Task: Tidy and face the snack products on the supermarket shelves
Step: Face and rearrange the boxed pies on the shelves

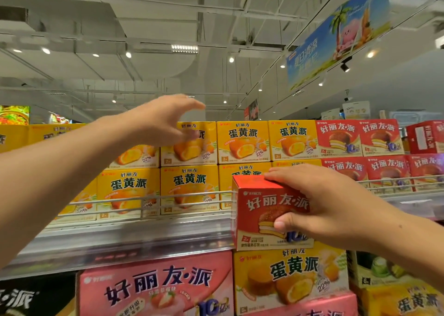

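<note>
Right hand point(336, 210) and red snack box point(269, 213). The grip is closed round the box: the fingers lie curled over its top edge and the thumb presses on its front face, beside the printed picture of a cut chocolate-coated pie with a white filling layer. The box is a small red carton with bold white characters edged in dark blue across the front, a pale strip of small print along the bottom and a plain red top and left side. It is held upright, front toward the camera, turned slightly so that the left side shows, in front of the upper shelf point(125, 241) and its wire rail point(149, 201).

Behind and to the left of the grip stand yellow egg-yolk pie boxes point(189, 190) in two stacked tiers, fronts outward. Up and to the right of the grip, matching red pie boxes point(338, 137) fill the same shelf, also two tiers high. Directly below the held box a larger yellow box point(290, 277) stands on the lower level, with a pink strawberry box point(156, 289) to its left.

Left hand point(165, 121). It is raised, blurred, well to the upper left of the grip, fingers spread and loosely bent, holding nothing, in front of the top tier of yellow boxes.
</note>
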`<state>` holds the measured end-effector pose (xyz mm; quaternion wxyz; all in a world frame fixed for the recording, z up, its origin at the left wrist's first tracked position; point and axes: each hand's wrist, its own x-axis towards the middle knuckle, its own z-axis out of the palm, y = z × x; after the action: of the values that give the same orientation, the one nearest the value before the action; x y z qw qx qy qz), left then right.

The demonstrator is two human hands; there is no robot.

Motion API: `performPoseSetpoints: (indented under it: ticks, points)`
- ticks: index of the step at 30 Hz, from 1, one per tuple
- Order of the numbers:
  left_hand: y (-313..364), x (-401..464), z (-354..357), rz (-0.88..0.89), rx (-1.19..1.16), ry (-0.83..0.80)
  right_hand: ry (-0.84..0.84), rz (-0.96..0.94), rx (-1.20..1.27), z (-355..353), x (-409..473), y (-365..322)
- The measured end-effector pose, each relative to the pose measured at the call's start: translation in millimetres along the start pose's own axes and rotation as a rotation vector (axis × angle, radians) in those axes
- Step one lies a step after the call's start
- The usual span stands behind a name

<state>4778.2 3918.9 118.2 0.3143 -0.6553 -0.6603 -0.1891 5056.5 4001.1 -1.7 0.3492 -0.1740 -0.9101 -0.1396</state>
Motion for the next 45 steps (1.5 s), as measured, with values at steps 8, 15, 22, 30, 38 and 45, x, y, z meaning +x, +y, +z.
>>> performPoseSetpoints:
  ticks: [8, 15, 22, 30, 38, 45]
  points:
    - [117, -76, 68, 0.147, -1.029, -0.133, 0.030, 0.180, 0.131, -27, -37, 5]
    - [183, -52, 104, 0.161, -1.355, -0.186, 0.016, 0.358, 0.226, -56, -92, 27]
    - [261, -16, 110, 0.284, -1.200, -0.190, 0.017, 0.463, 0.316, -90, -151, 97]
    - [377, 43, 131, 0.319, -0.969, -0.165, 0.046, 0.326, 0.530, -119, -219, 224]
    - [354, 167, 111, 0.171, -0.056, 0.267, 0.107, 0.253, 0.476, -161, -172, 335]
    - [327, 215, 132, 0.019, 0.210, 0.013, 0.049, 0.178, -0.023, -188, -67, 380]
